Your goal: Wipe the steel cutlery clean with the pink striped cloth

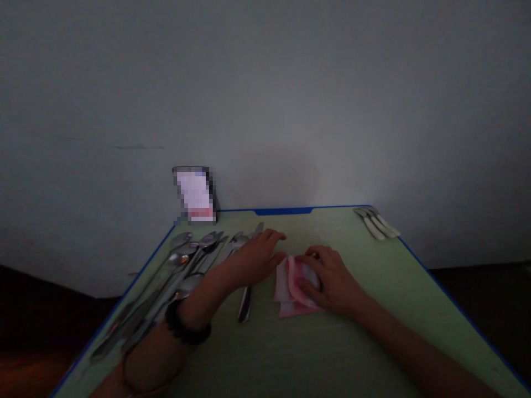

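A pink and white cloth [286, 284], folded over on itself, lies on the table. My right hand [329, 279] has its fingers curled around the cloth's right side, pinching a raised fold. My left hand [261, 255] reaches in from the left with fingers stretched out, its thumb tip close to the cloth's upper left edge; whether it touches cannot be made out. Beneath that hand lies a table knife [245, 305], its middle hidden and its dark, shiny handle pointing towards me. Just left of it, more cutlery is partly covered by my left forearm.
Several metal spoons [181, 240] and other cutlery lie along the table's left side. Light-handled forks [375, 225] rest at the far right corner. A lit phone [194, 193] leans on the wall at the back left. The green table [352, 354] has a blue edge.
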A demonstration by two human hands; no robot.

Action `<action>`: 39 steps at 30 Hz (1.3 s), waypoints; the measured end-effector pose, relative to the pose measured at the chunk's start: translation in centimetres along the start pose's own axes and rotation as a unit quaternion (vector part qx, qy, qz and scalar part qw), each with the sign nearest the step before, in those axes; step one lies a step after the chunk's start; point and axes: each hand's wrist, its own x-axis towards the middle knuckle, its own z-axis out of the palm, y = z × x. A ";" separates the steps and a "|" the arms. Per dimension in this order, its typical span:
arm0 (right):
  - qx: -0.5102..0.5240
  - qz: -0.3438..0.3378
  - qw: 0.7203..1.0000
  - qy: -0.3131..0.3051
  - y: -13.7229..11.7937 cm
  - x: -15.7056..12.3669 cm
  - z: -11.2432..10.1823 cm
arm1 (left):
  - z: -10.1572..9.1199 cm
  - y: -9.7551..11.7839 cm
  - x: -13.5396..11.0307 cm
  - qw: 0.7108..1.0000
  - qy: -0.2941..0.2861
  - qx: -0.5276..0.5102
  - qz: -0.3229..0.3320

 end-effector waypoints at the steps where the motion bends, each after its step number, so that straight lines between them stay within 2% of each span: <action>1: 0.002 -0.001 1.000 0.000 -0.2 0.7 0.5 | -1.5 -1.3 -0.6 0.999 -0.032 0.014 -0.019; 3: 0.002 0.009 1.000 0.018 -0.1 2.4 1.8 | -4.4 -3.6 -1.9 0.993 -0.084 0.019 -0.082; 5: -0.003 0.021 0.999 0.037 0.4 4.2 3.1 | -6.8 -5.4 -3.2 0.984 -0.091 0.016 -0.155; 7: -0.013 0.037 0.998 0.054 0.9 5.8 4.3 | -8.3 -6.6 -4.5 0.973 -0.101 0.032 -0.205; 9: -0.023 0.049 0.996 0.065 1.2 6.9 5.2 | -9.0 -7.2 -5.5 0.961 -0.128 0.050 -0.238; 17: -0.005 0.039 0.998 0.058 1.8 7.1 5.9 | -8.2 -7.7 -7.0 0.920 -0.223 0.073 -0.313; 22: -0.009 0.042 0.998 0.052 2.0 7.0 5.9 | -9.2 -8.7 -7.5 0.920 -0.215 0.070 -0.321; 26: -0.007 0.035 0.998 0.047 2.3 7.1 6.1 | -9.5 -9.1 -8.8 0.911 -0.219 0.096 -0.335; 31: -0.001 0.034 0.998 0.052 2.4 7.2 6.0 | -8.4 -6.9 -10.1 0.895 -0.238 0.130 -0.355; 35: 0.005 0.034 0.998 0.052 2.4 7.1 5.9 | -7.6 -4.6 -10.4 0.895 -0.227 0.167 -0.345; 39: 0.002 0.038 0.998 0.052 2.2 7.0 5.8 | -6.3 -3.1 -10.9 0.896 -0.226 0.189 -0.331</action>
